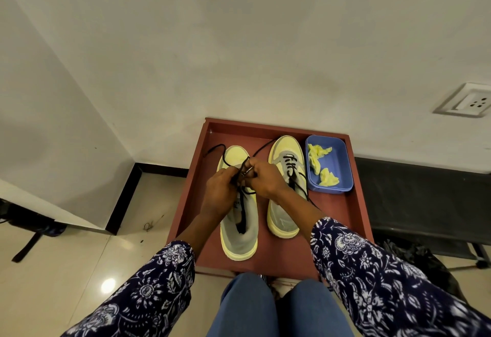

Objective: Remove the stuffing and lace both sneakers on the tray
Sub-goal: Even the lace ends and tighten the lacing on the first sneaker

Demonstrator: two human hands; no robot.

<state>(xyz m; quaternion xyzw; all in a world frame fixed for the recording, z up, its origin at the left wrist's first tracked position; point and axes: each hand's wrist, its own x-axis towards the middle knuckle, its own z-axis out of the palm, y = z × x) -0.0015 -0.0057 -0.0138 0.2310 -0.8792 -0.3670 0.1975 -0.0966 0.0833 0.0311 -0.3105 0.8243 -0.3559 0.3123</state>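
Two yellow and grey sneakers stand side by side on a reddish-brown tray (pixel 356 212), toes pointing away from me. Over the left sneaker (pixel 240 233) my left hand (pixel 220 190) and my right hand (pixel 261 177) meet, both pinching its black lace (pixel 243 204). One loose end of that lace (pixel 212 149) trails off toward the tray's far left. The right sneaker (pixel 285 214) has a black lace threaded through its upper eyelets, with ends hanging down its right side. A blue tub (pixel 341 161) at the tray's far right holds crumpled yellow stuffing (pixel 318 156).
The tray sits against a white wall, just beyond my knees (pixel 281 307). A wall socket (pixel 467 101) is at the upper right. A dark bench or mat (pixel 425 193) lies right of the tray, a black bag (pixel 419 259) beneath it. Glossy tiled floor (pixel 79 270) spreads to the left.
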